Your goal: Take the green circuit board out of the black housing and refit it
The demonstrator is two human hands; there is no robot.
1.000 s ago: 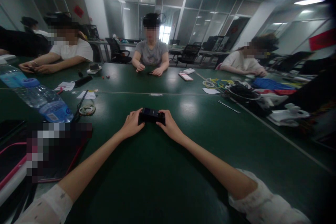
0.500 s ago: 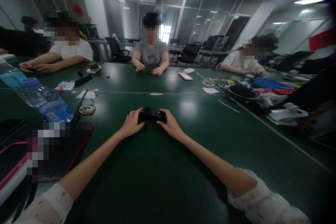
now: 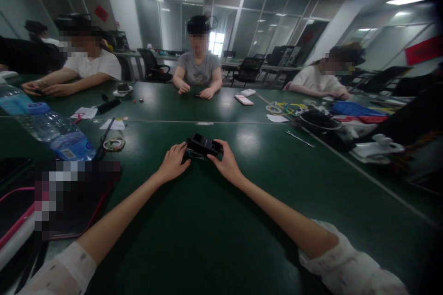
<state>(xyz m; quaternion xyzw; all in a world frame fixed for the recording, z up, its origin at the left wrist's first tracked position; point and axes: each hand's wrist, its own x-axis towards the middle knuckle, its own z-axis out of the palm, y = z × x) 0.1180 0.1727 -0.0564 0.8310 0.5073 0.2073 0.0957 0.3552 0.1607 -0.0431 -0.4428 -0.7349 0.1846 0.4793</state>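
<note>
In the middle of the green table point(image 3: 207, 212) is a small black box-shaped electronic device. Its black top cover point(image 3: 205, 144) sits tilted, with the left side raised and a rectangular opening in its upper face. Below the cover shows a thin lower part point(image 3: 196, 155) with a faint greenish sheen; its details are too small to tell. My right hand point(image 3: 226, 162) grips the cover's right end between thumb and fingers. My left hand point(image 3: 173, 161) is closed against the left end of the lower part, its thumb toward the near side.
Water bottles point(image 3: 64, 133) and a pink-edged dark item point(image 3: 100, 212) stand at my left. A coiled cord point(image 3: 114, 144) lies nearby. To the right are a wrench point(image 3: 299, 138) and a white plastic part point(image 3: 377, 148). Three people sit across the table, their hands apart from mine.
The black top cover has tilted up on its left side and come apart from the lower part, so a gap now shows. My left fingers have shifted lower off the cover.
</note>
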